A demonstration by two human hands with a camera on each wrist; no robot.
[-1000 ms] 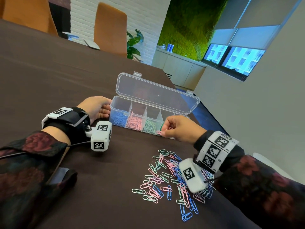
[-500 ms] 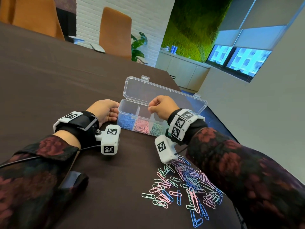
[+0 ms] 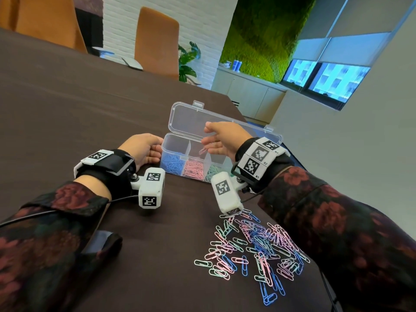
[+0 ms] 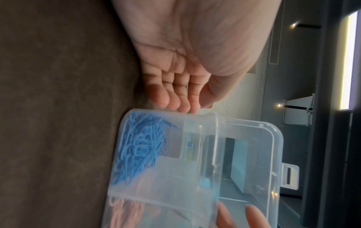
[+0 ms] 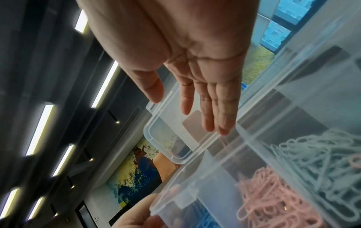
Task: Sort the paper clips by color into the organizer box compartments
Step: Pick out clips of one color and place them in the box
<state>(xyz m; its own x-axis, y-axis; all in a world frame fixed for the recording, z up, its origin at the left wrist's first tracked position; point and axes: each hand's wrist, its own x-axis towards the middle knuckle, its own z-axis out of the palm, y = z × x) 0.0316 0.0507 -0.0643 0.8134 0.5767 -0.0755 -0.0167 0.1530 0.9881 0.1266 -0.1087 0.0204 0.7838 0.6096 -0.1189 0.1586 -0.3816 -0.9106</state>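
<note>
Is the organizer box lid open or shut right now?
Open. The lid stands tilted back behind the organizer box, whose blue, pink and green compartments lie uncovered beneath the right hand.

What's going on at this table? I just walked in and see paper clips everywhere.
A person is sorting paper clips by colour into a clear organizer box. The left hand steadies the box's end; the right hand, fingers open, is over the box, with a pink clip in the air under it, above the pink compartment. Blue and green compartments are partly filled. A mixed pile waits on the table.
</note>
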